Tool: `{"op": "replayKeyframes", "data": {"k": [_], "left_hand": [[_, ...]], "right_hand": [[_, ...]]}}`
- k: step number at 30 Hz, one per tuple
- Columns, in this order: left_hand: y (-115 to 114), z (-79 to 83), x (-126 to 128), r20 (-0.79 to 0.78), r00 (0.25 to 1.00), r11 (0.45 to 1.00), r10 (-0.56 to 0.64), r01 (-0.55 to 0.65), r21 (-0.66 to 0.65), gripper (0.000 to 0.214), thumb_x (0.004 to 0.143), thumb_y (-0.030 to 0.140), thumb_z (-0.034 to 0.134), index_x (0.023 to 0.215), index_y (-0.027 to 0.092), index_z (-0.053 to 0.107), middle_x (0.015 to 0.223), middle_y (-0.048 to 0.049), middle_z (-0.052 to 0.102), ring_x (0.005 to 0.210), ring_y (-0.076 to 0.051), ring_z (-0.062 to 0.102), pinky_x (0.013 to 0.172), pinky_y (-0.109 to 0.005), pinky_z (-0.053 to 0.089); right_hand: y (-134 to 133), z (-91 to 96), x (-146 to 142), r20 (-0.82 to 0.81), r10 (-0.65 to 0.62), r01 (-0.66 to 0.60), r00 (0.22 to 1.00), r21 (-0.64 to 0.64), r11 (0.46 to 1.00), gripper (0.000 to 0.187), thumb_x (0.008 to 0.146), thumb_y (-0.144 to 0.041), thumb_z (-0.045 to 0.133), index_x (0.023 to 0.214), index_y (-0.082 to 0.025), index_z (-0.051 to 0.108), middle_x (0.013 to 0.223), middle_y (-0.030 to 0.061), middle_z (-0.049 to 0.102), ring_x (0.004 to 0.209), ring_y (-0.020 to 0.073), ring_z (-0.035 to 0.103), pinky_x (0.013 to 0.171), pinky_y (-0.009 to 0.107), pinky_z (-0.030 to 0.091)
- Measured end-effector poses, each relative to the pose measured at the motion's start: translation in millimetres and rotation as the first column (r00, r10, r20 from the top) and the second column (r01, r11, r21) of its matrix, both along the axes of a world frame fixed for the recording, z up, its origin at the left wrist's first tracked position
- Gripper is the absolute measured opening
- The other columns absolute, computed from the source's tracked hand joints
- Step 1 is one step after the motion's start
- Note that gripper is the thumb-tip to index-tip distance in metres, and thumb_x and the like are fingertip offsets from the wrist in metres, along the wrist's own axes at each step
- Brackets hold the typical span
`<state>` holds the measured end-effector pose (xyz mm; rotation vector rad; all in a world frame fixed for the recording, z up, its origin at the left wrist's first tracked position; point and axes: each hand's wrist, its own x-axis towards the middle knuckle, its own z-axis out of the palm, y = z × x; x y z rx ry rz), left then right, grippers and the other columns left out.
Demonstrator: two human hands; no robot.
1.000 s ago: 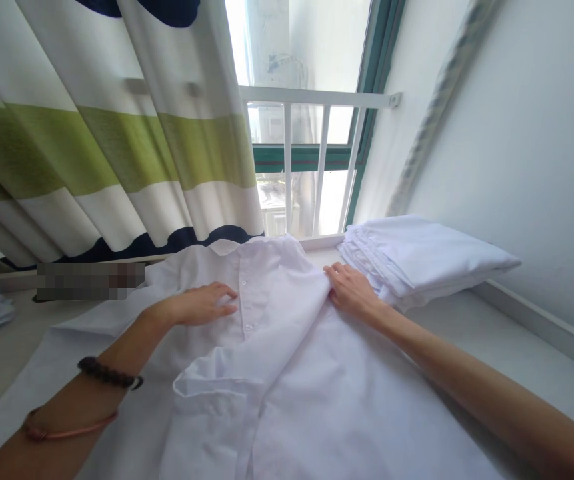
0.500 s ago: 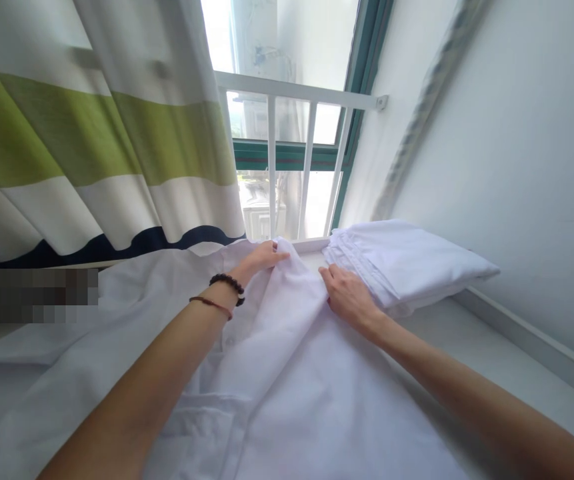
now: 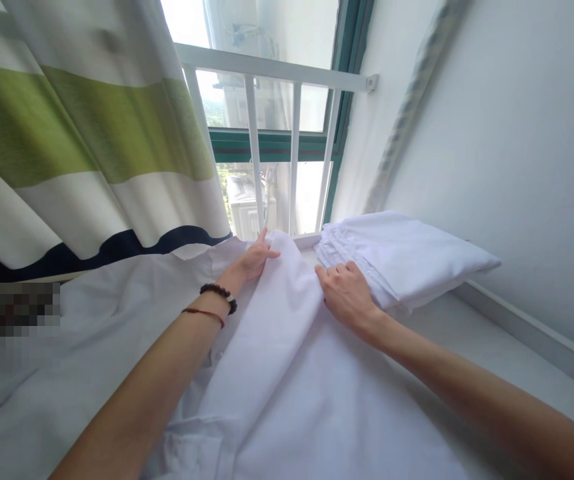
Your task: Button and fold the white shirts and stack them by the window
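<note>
A white coat (image 3: pixel 287 320) lies spread over the sill, with a long strip of its cloth folded over. A pocket (image 3: pixel 191 453) shows near the bottom. At the far end of the fold is my left hand (image 3: pixel 253 261), its thumb over the cloth and index finger pointing toward the window; the other fingers are partly hidden. My right hand (image 3: pixel 347 293) has its fingers curled round the fold's right edge. Just beyond that hand sits a folded stack of white cloth (image 3: pixel 411 257).
A white railing (image 3: pixel 277 65) stands before the green-framed window (image 3: pixel 261 143). To the left hangs a white and green curtain (image 3: pixel 137 133) with a dark hem. A white wall (image 3: pixel 527 167) bounds the right side, above the pale sill surface (image 3: pixel 471 340).
My left hand has shifted slightly, its index finger now stretched out. The folded strip lies broader and flatter, covering the button seen before. My right hand keeps nearly the same place. The view has turned slightly.
</note>
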<state>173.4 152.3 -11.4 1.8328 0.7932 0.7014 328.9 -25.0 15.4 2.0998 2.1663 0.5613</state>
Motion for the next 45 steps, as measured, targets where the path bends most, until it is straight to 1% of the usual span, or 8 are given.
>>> {"op": "replayKeyframes", "data": {"k": [3, 10, 13, 18, 24, 32, 38, 45], "left_hand": [[-1, -1.2, 3, 0.106, 0.994, 0.996, -0.018, 0.027, -0.088, 0.105, 0.081, 0.008, 0.048, 0.138, 0.033, -0.036, 0.156, -0.0113, 0.02, 0.107, -0.019, 0.059, 0.087, -0.042, 0.051], [-1, -3.2, 10, 0.193, 0.981, 0.991, 0.005, 0.02, -0.132, 0.104, 0.076, 0.0, 0.046, 0.141, 0.036, -0.027, 0.158, -0.0082, 0.006, 0.121, -0.013, 0.05, 0.093, -0.034, 0.047], [-5, -5.1, 14, 0.173, 0.982, 0.991, 0.071, -0.05, -0.123, 0.086, 0.085, 0.016, 0.052, 0.146, 0.031, -0.006, 0.157, -0.0112, 0.014, 0.123, -0.018, 0.048, 0.09, -0.034, 0.049], [-8, -11.6, 17, 0.06, 0.989, 0.983, 0.136, -0.127, -0.133, 0.073, 0.075, 0.02, 0.068, 0.138, 0.02, 0.03, 0.123, -0.0173, 0.06, 0.098, -0.025, 0.061, 0.078, -0.038, 0.052], [-2, -14.4, 0, 0.068, 0.991, 0.984, 0.117, -0.107, -0.142, 0.075, 0.08, 0.011, 0.057, 0.143, 0.024, 0.018, 0.126, -0.0117, 0.06, 0.092, -0.02, 0.062, 0.077, -0.035, 0.052], [-13, -12.7, -7, -0.041, 0.994, 0.993, 0.1, -0.098, 0.06, 0.075, 0.091, 0.04, 0.046, 0.149, 0.016, 0.004, 0.116, -0.0118, 0.064, 0.092, -0.021, 0.063, 0.08, -0.036, 0.05], [-30, -15.3, -13, -0.202, 0.958, 0.928, 0.203, -0.122, 0.352, 0.058, 0.096, 0.036, 0.028, 0.148, 0.011, 0.017, 0.128, -0.0149, 0.056, 0.121, -0.028, 0.049, 0.106, -0.043, 0.029], [-48, -26.1, -44, -0.415, 0.898, 0.899, 0.144, 0.057, 0.435, 0.066, 0.09, 0.052, 0.039, 0.142, 0.012, 0.035, 0.15, -0.0133, 0.033, 0.14, -0.028, 0.024, 0.115, -0.039, 0.011]], "right_hand": [[2, 2.1, 3, 0.03, -0.006, 0.007, 1.0, -0.018, 1.0, 0.035, 0.09, -0.007, 0.036, 0.12, -0.01, 0.054, 0.084, 0.0141, 0.069, 0.091, 0.0276, 0.06, 0.079, 0.036, 0.03], [-3, -0.6, 8, 0.147, 0.034, -0.012, 0.988, -0.151, 0.988, 0.05, 0.091, -0.006, 0.034, 0.14, -0.01, 0.041, 0.099, 0.0172, 0.068, 0.1, 0.0293, 0.056, 0.083, 0.038, 0.032], [-6, -5.1, 6, 0.154, 0.011, 0.014, 0.988, -0.159, 0.987, 0.053, 0.09, -0.004, 0.032, 0.143, -0.007, 0.035, 0.099, 0.0183, 0.067, 0.097, 0.0285, 0.059, 0.082, 0.038, 0.034], [-8, -5.9, 7, 0.129, -0.037, 0.06, 0.991, -0.18, 0.982, 0.052, 0.089, -0.002, 0.032, 0.14, -0.004, 0.038, 0.101, 0.0203, 0.067, 0.099, 0.0276, 0.061, 0.084, 0.038, 0.036], [-17, 11.0, 10, 0.065, -0.048, 0.066, 0.997, -0.319, 0.946, 0.059, 0.084, 0.002, 0.034, 0.143, 0.0, 0.031, 0.096, 0.0173, 0.07, 0.094, 0.0255, 0.065, 0.081, 0.034, 0.038], [-24, -0.2, 5, 0.045, -0.001, 0.01, 0.999, -0.207, 0.978, 0.066, 0.084, -0.009, 0.044, 0.147, -0.005, 0.025, 0.125, 0.0191, 0.058, 0.107, 0.0293, 0.055, 0.087, 0.038, 0.035], [-14, -5.3, 10, 0.042, 0.05, -0.047, 0.998, -0.085, 0.995, 0.035, 0.087, -0.004, 0.037, 0.115, -0.009, 0.058, 0.085, 0.0138, 0.07, 0.09, 0.0279, 0.062, 0.078, 0.036, 0.03], [-23, -4.1, 6, 0.027, 0.079, -0.073, 0.997, -0.185, 0.98, 0.025, 0.08, 0.002, 0.042, 0.091, -0.012, 0.06, 0.075, 0.0123, 0.071, 0.071, 0.0237, 0.067, 0.066, 0.032, 0.029]]}}
